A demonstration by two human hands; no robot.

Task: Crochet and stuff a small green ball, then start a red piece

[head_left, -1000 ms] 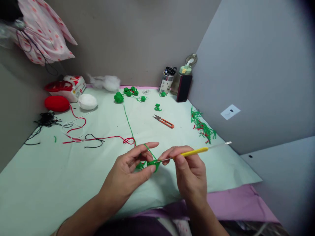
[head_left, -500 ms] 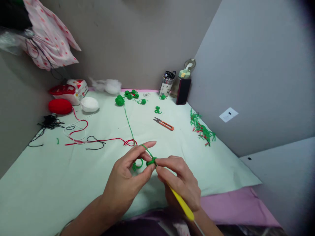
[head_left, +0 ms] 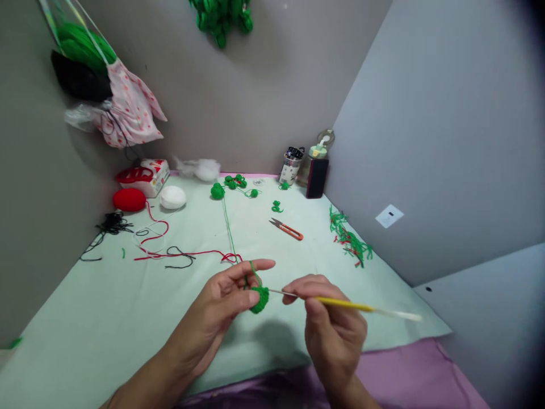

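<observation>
A small green crochet piece is pinched between the thumb and fingers of my left hand. Green yarn runs over that hand's raised index finger and back to a green yarn ball. My right hand grips a crochet hook with a yellow handle, held nearly level. Its thin metal tip reaches the right edge of the green piece; whether it sits inside a stitch I cannot tell.
Orange thread snips lie beyond my hands. Red yarn and white yarn balls sit at the left. Yarn scraps lie along the right wall. A phone leans against a bottle beside a pen cup.
My right hand has moved right, away from the left fingers, and the hook has swung from steeply slanted to nearly level. More of the green piece shows. The camera view has tilted up.
</observation>
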